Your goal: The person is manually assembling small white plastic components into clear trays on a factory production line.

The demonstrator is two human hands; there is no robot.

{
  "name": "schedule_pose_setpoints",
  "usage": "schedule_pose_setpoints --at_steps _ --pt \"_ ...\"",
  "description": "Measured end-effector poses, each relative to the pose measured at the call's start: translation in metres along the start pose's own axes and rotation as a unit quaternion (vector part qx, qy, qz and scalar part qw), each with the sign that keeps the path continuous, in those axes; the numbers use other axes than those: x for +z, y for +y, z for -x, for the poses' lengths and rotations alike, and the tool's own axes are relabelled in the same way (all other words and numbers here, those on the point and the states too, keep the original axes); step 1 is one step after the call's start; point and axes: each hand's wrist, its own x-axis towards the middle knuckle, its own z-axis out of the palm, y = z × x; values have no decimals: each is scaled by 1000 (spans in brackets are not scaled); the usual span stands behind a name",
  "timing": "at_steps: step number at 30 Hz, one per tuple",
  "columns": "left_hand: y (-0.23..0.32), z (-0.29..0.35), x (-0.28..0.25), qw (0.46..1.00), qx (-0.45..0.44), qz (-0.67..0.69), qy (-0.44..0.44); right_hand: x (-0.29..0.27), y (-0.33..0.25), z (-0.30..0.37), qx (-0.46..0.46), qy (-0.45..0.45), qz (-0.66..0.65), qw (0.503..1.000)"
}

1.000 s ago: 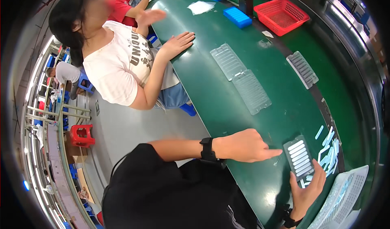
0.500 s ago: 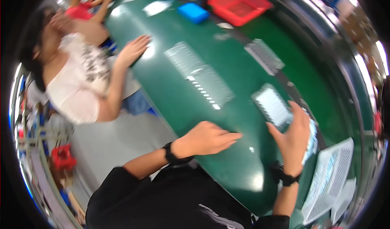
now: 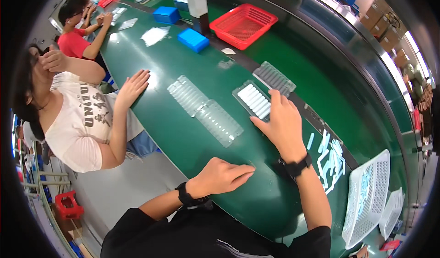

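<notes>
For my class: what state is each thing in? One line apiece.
Right hand, gripping filled tray
Filled tray, white rods in its grooves
Left hand, fingers curled
Two clear trays, flat, end to end
Third clear tray, flat
Blue sticks, loose, heaped
White basket, holding blue pieces
Red basket, upright

From my remote post I see both arms (image 3: 314,203) reaching forward, the right one farther out. My right forearm rises from the lower edge, leaning slightly left, and my right hand (image 3: 284,127) has its back upward, the thumb (image 3: 259,124) spread well away from the fingers (image 3: 277,100) in a wide grasp. My left forearm (image 3: 160,206) slants in toward the right. My left hand (image 3: 218,178) curls loosely, back upward, index finger (image 3: 240,170) pointing right, thumb close below it. The hands are well apart.
</notes>
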Motion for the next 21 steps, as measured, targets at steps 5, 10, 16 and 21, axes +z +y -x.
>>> schedule_pose_setpoints --at_steps 5,10,16,21 --pt "-21 -15 -51 952 -204 -177 141 52 -40 -73 -29 1 -20 999" --pt "-63 -15 -82 904 -310 -285 69 87 -62 -108 -5 54 -63 997" --pt "-39 -18 -65 907 -288 -308 -10 16 -31 -59 0 37 -102 994" --pt "8 -15 -30 909 -258 -324 -48 -101 14 12 59 -55 -219 972"
